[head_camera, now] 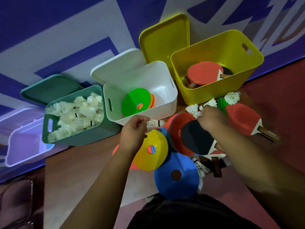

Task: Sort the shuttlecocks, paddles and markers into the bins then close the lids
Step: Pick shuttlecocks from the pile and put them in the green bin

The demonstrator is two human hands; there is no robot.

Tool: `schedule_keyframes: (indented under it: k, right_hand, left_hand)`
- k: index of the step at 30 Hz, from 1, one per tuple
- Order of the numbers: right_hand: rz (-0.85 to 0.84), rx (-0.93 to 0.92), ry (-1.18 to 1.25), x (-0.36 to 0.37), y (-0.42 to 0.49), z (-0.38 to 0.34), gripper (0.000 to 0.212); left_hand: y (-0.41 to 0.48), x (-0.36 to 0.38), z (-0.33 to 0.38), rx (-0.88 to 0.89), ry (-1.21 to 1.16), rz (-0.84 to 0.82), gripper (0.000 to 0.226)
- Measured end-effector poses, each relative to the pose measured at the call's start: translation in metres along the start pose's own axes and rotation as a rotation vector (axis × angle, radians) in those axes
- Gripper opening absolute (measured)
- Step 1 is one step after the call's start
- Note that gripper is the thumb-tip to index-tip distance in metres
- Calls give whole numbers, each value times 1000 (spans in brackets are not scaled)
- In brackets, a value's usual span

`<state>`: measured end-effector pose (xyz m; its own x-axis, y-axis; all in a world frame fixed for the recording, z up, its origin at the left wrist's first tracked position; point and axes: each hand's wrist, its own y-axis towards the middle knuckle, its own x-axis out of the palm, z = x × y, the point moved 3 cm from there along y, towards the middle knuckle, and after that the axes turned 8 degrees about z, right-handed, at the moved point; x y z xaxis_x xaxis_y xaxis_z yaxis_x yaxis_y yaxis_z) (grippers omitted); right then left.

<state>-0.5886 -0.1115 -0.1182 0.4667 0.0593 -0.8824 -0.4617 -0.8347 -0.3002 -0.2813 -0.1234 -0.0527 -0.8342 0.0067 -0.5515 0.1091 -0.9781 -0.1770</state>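
The sorting is judged to be partly done. The teal bin (79, 139) is already heaped with shuttlecocks (77, 113), a stack of flat markers (137, 103) is seen in the white bin (140, 75), and several paddles (203, 72) lie in the yellow bin (206, 93). No lid has been closed: the teal lid (51, 88), white lid (118, 63) and yellow lid (163, 38) are each propped open behind their bins. Much is left on the tabletop (82, 162): a yellow marker (148, 149), a blue marker (176, 176), a black paddle (196, 138) resting on further red markers, a red paddle (242, 118), and loose shuttlecocks (232, 96) near the yellow bin. One shuttlecock (154, 123) is pinched by its feathers in the left grip (132, 129), held just in front of the white bin's near wall with its cork end pointing right; the teal bin it is presumably meant for lies close by to the left. The right grip (212, 119) is placed over the pile, against another white shuttlecock (192, 109), but its fingers are hidden behind the back of the hand and blurred, so whether anything is grasped cannot be told. The remaining paddles, markers and shuttlecocks are all within easy reach of both grips.
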Motion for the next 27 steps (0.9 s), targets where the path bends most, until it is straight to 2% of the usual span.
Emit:
schedule_keyframes:
  k: [3,8,13,18,22,27]
  right_hand:
    - [-9,-68,109,-4,-18,-37,17]
    - [-103,-240,195,3,-66,-119,26]
    - [-179,-377,196,31,-113,-187,13]
    - [-191,-397,295,46,-141,-240,4]
    - [-191,-418,463,52,-149,-282,3]
    - [-114,-414,548,53,-148,-336,7]
  left_hand:
    - [-2,-22,-12,-48,-85,15,22]
    - [0,-66,-37,-73,-171,87,23]
    - [2,-115,-56,-91,-209,158,27]
    - [4,-174,-79,-83,-260,275,19]
    - [10,-221,-105,-116,-288,359,17]
    - [12,-262,-140,-153,-312,399,16]
